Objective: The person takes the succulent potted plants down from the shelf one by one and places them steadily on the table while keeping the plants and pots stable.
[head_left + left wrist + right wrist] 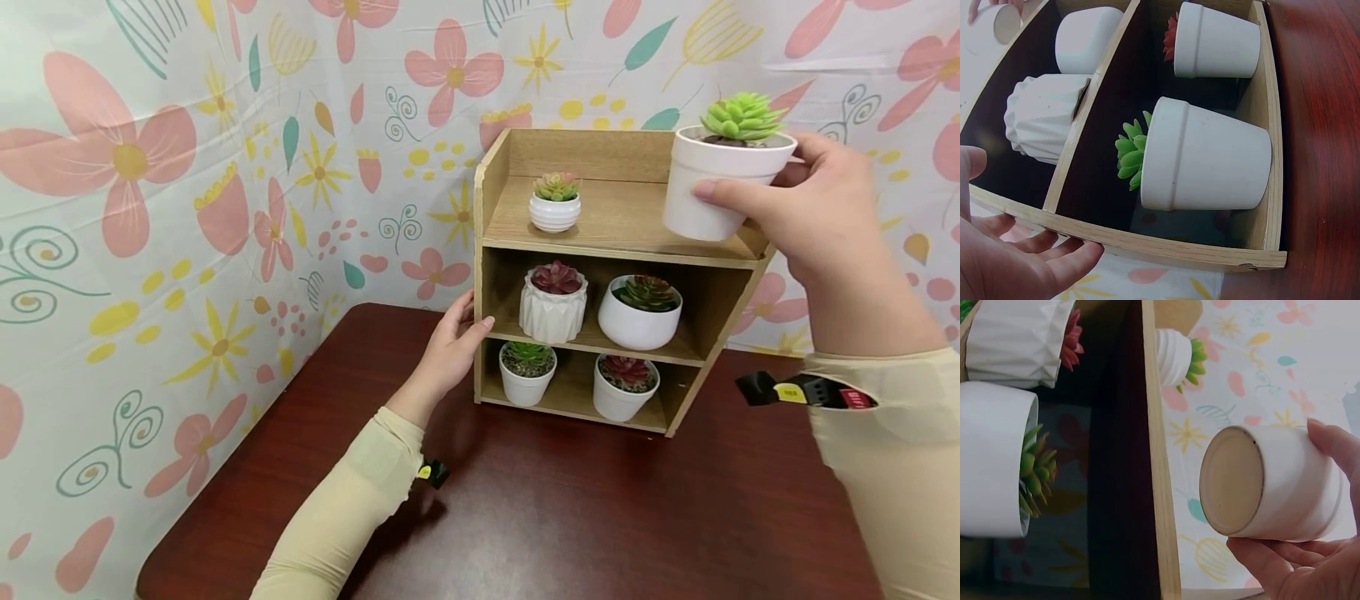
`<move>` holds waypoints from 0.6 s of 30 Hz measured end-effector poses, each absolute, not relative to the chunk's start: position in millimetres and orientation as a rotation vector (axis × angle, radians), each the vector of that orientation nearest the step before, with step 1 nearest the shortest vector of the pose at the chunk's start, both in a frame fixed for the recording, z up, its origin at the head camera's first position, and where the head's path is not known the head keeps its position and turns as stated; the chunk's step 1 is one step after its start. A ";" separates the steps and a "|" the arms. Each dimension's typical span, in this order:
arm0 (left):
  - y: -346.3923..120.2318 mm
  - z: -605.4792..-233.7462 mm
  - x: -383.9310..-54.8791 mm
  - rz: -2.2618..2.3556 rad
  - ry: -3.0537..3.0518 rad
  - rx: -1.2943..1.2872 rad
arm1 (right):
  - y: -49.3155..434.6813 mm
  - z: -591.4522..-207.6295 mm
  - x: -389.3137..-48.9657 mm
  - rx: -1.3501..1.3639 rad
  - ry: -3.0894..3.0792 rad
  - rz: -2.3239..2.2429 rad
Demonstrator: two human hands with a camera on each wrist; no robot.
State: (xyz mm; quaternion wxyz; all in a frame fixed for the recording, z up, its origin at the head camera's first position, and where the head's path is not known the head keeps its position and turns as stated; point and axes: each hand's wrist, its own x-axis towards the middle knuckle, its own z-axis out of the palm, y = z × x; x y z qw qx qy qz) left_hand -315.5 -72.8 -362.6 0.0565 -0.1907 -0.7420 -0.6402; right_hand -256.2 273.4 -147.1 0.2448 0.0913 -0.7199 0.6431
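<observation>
My right hand (828, 208) holds a white pot (705, 192) with a bright green succulent (742, 117), thumb in front, above the right end of the top board of a wooden shelf (592, 250). In the right wrist view the pot's underside (1232, 481) shows, tilted and apart from the shelf. My left hand (453, 346) grips the shelf's left side panel, its thumb over the front edge and its fingers (1072, 262) along the outside. A small ribbed pot (555, 215) with a succulent stands on the top board, left of the held pot.
On the middle board stand a faceted white pot (553, 312) and a round white pot (640, 323). Below them are two tapered pots, one with a green plant (527, 387), one with a red plant (618, 400). The shelf stands on a dark red table (562, 508) before a flower-printed cloth (285, 167).
</observation>
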 end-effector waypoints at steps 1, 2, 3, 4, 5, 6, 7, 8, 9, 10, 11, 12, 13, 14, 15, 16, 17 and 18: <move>-72.8 -362.9 -315.6 -1.941 -2.253 -0.577 | 274.6 -146.1 -256.3 0.241 -1.971 1.746; -72.8 -363.0 -315.5 -1.940 -2.255 -0.573 | 275.9 -145.1 -256.4 0.232 -1.983 1.730; -72.8 -363.2 -315.7 -1.939 -2.257 -0.571 | 277.1 -144.2 -256.5 0.224 -1.999 1.710; -72.9 -363.3 -315.5 -1.939 -2.259 -0.570 | 278.4 -143.6 -256.6 0.220 -2.006 1.702; -72.8 -363.4 -315.6 -1.939 -2.260 -0.567 | 279.4 -143.1 -256.5 0.221 -2.010 1.697; -72.8 -363.5 -315.6 -1.940 -2.260 -0.568 | 280.3 -142.6 -256.2 0.223 -2.013 1.694; -72.7 -363.7 -315.8 -1.941 -2.260 -0.566 | 280.9 -142.4 -255.7 0.235 -2.005 1.704; -72.7 -363.7 -315.7 -1.941 -2.260 -0.567 | 281.5 -142.2 -255.1 0.244 -1.996 1.717; -72.7 -363.7 -315.6 -1.943 -2.259 -0.567 | 282.0 -141.9 -254.5 0.253 -1.990 1.725; -72.6 -363.8 -315.5 -1.945 -2.258 -0.567 | 282.6 -141.3 -253.5 0.250 -1.995 1.717; -72.5 -363.8 -315.5 -1.945 -2.257 -0.568 | 283.0 -140.6 -252.5 0.238 -2.011 1.690; -72.4 -363.9 -315.7 -1.946 -2.256 -0.568 | 283.4 -139.7 -251.6 0.231 -2.019 1.673; -72.5 -363.9 -315.5 -1.946 -2.255 -0.567 | 283.8 -138.8 -250.7 0.223 -2.030 1.654; -72.4 -363.8 -315.5 -1.947 -2.253 -0.569 | 284.3 -137.7 -249.8 0.209 -2.046 1.625; -72.4 -363.7 -315.5 -1.948 -2.253 -0.570 | 284.9 -136.8 -249.1 0.202 -2.052 1.611; -72.4 -363.8 -315.9 -1.949 -2.252 -0.571 | 285.5 -135.9 -248.3 0.192 -2.063 1.583; -72.4 -363.6 -316.0 -1.950 -2.250 -0.573 | 286.2 -135.3 -247.8 0.195 -2.056 1.584; -72.4 -363.4 -316.0 -1.948 -2.251 -0.574 | 287.0 -135.0 -247.4 0.212 -2.042 1.600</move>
